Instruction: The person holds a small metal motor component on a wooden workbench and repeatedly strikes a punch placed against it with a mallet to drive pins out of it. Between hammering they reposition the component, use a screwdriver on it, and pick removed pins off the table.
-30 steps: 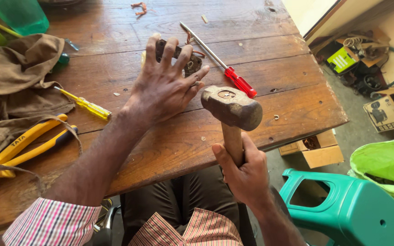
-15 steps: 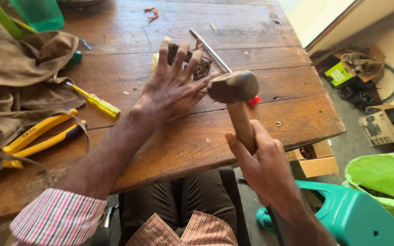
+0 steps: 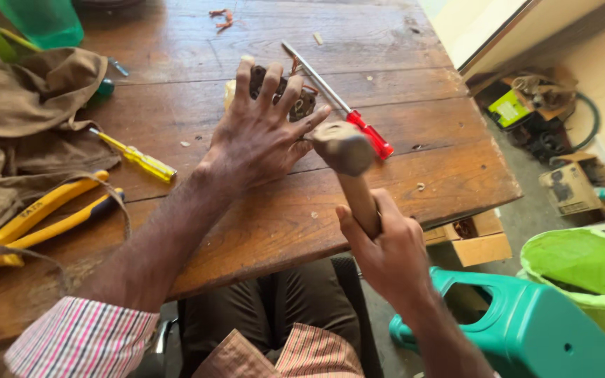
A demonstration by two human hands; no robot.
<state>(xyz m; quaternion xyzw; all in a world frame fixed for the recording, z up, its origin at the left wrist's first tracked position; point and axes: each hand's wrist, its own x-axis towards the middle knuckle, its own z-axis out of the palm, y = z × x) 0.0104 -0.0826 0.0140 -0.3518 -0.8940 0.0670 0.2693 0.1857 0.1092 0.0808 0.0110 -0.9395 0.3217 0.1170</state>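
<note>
My left hand (image 3: 264,136) lies flat, fingers spread, on a small dark part with wires (image 3: 278,87) on the wooden table (image 3: 260,217). My right hand (image 3: 386,255) grips the wooden handle of a hammer (image 3: 348,161). Its rusty metal head hangs close to my left fingertips and looks blurred. A red-handled screwdriver (image 3: 348,105) lies just beyond the hammer head.
A yellow screwdriver (image 3: 138,157) and yellow-handled pliers (image 3: 43,217) lie left of my arm, beside a brown cloth (image 3: 26,119). A green container (image 3: 43,21) stands at the far left. A teal plastic stool (image 3: 519,329), a green bag (image 3: 589,269) and cardboard boxes (image 3: 474,241) sit on the floor at right.
The hammer head has swung forward and down toward my left fingertips. My left hand has stayed pressed on the dark part.
</note>
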